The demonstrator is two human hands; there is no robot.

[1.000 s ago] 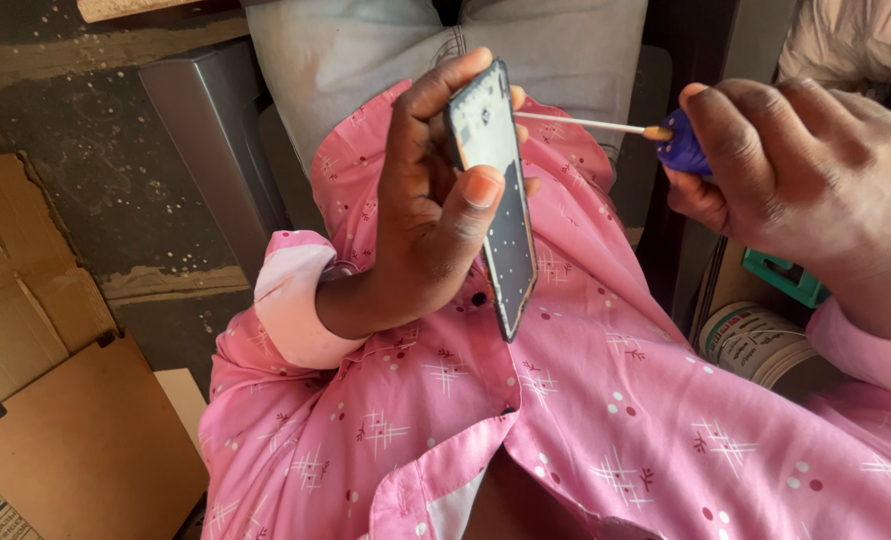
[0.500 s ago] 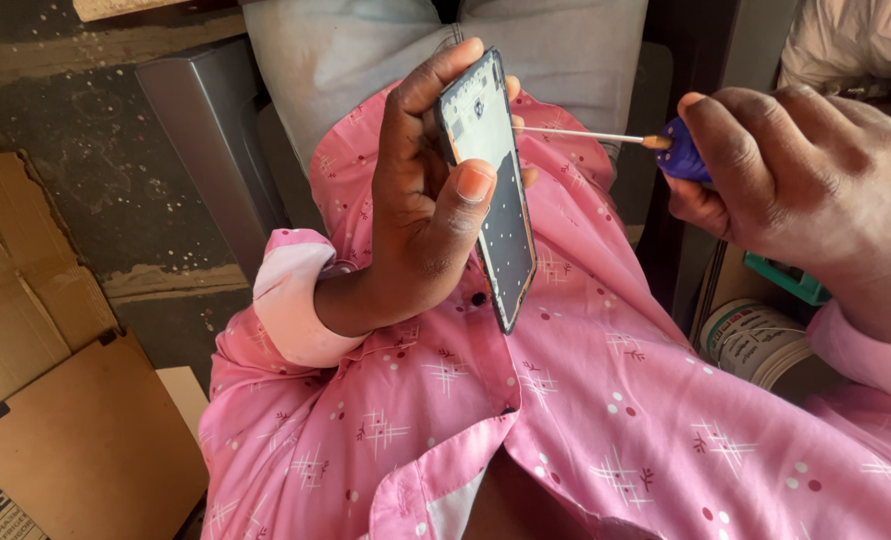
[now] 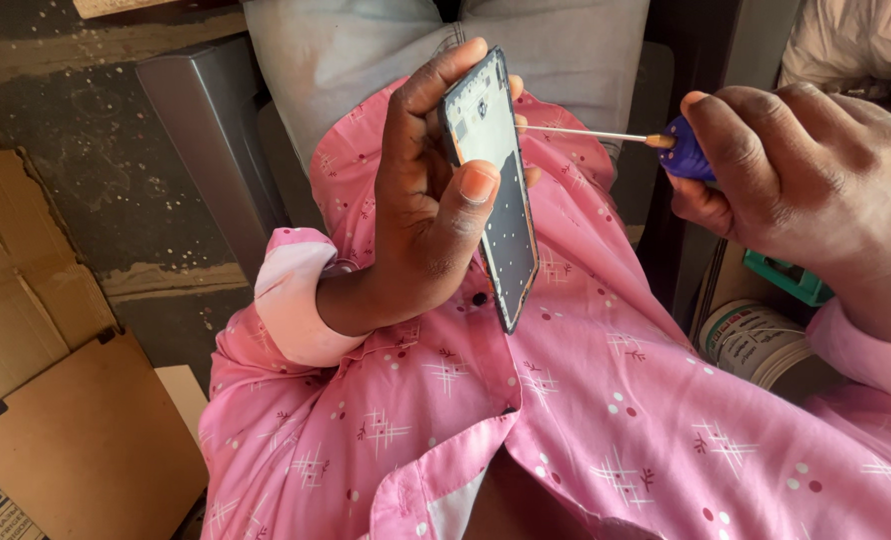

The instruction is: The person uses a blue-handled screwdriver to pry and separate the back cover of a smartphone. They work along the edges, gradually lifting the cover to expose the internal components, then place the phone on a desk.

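Over the lap, the left hand (image 3: 421,230) is clamping a phone (image 3: 496,185) upright, exposing its back. The right hand (image 3: 806,190) is closed around a screwdriver (image 3: 656,145), its tip meeting the phone's top edge.

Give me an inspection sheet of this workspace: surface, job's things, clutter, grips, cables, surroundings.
Surface: no table seen; the work is held over the person's lap, covered by a pink patterned shirt.
Job's things: phone frame, upright and slightly tilted, back open; screwdriver with blue handle, its thin shaft reaching the frame's upper edge.
Clutter: cardboard boxes at left; round tin and a green item at right.
Grips: left hand wraps the phone frame, thumb on its face; right hand grips the screwdriver handle.
Cables: nothing seen.
Surroundings: dark speckled floor, grey panel, another person's grey trousers ahead.
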